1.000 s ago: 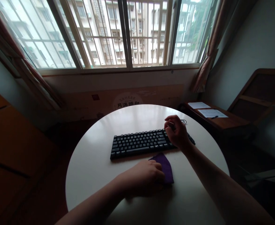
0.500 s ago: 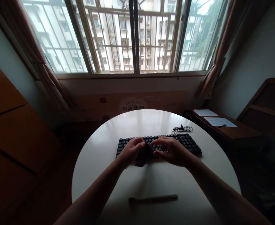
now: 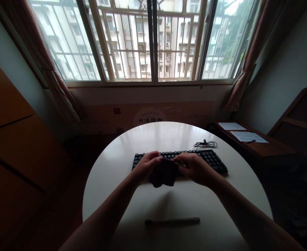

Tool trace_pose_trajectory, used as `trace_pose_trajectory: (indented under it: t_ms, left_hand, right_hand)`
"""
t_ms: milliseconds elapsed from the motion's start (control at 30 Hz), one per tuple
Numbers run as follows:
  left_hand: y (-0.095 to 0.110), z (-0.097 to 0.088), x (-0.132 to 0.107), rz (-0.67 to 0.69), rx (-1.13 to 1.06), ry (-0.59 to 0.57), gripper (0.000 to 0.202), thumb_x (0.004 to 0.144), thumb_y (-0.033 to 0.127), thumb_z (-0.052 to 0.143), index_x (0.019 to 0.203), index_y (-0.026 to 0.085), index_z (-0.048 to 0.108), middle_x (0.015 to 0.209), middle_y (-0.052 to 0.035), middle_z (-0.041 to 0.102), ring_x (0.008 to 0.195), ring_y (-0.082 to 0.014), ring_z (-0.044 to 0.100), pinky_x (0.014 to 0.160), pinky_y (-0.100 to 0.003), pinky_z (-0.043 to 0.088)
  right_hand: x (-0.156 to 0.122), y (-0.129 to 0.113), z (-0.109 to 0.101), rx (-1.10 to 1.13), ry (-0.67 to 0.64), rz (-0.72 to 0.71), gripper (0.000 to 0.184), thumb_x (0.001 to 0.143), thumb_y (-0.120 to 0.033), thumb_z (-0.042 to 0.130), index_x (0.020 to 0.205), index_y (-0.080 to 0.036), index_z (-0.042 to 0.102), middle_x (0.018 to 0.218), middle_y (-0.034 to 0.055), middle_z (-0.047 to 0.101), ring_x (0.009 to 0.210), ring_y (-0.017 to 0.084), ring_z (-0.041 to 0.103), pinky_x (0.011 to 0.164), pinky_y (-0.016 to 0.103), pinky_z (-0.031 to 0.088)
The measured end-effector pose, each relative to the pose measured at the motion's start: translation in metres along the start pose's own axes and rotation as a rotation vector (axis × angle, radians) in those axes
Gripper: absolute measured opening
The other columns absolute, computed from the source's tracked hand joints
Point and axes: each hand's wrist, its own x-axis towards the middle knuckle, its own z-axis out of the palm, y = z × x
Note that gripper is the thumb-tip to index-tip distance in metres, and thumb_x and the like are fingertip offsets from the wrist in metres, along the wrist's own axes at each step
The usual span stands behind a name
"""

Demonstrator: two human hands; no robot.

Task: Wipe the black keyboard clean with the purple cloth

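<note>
A dark, limp cloth (image 3: 166,171) hangs between my two hands over the near side of the keyboard. My left hand (image 3: 149,165) pinches its left upper corner, fingers closed. At the other end, my right hand (image 3: 193,166) is closed on its right upper edge. A small, thin, shiny loop (image 3: 178,162) shows at the right fingertips, too small to name. The black keyboard (image 3: 213,161) lies across the white table behind and under the hands, partly hidden by them and the cloth.
The keyboard's coiled cable (image 3: 205,144) rests behind its right end. Nearer me, a slim brush-like tool (image 3: 173,222) lies crosswise on the round white table (image 3: 111,157). To the right, a wooden side table (image 3: 276,148) bears paper sheets (image 3: 248,136) and a pen (image 3: 251,141).
My right hand has closed on the cloth's right side, which was bunched near the left hand. The cloth now hangs spread between both hands. The whole view has shifted slightly.
</note>
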Motion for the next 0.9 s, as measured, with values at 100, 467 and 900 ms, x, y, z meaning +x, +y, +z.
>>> trace_pose_trajectory:
  t_ms: [100, 467, 900]
  left_hand:
    - [0.001, -0.003, 0.0, -0.019, 0.025, -0.006, 0.037, 0.079, 0.048, 0.065, 0.069, 0.016, 0.049, 0.06, 0.0061, 0.04, 0.053, -0.0073, 0.037, 0.047, -0.017, 0.028]
    - [0.005, -0.018, 0.0, 0.11, 0.238, 0.076, 0.03, 0.075, 0.042, 0.074, 0.075, 0.014, 0.063, 0.063, -0.0003, 0.06, 0.059, -0.0123, 0.055, 0.055, -0.022, 0.043]
    - [0.026, -0.027, -0.013, 0.135, 0.625, -0.319, 0.019, 0.08, 0.034, 0.069, 0.077, 0.016, 0.069, 0.068, -0.0008, 0.063, 0.062, -0.0125, 0.055, 0.055, -0.019, 0.041]
  right_hand:
    - [0.001, 0.006, -0.006, 0.108, 0.027, 0.044, 0.034, 0.077, -0.007, 0.054, 0.103, -0.02, 0.071, 0.094, 0.0028, 0.072, 0.085, 0.018, 0.066, 0.076, 0.028, 0.05]
    - [0.003, 0.012, -0.011, 0.198, 0.217, 0.091, 0.016, 0.082, -0.024, 0.062, 0.093, -0.019, 0.072, 0.081, 0.0018, 0.07, 0.063, 0.013, 0.057, 0.06, 0.024, 0.047]
    - [-0.005, 0.005, -0.038, 0.226, -0.385, 0.026, 0.011, 0.08, -0.022, 0.066, 0.087, -0.015, 0.072, 0.076, 0.0011, 0.068, 0.069, 0.013, 0.06, 0.061, 0.02, 0.046]
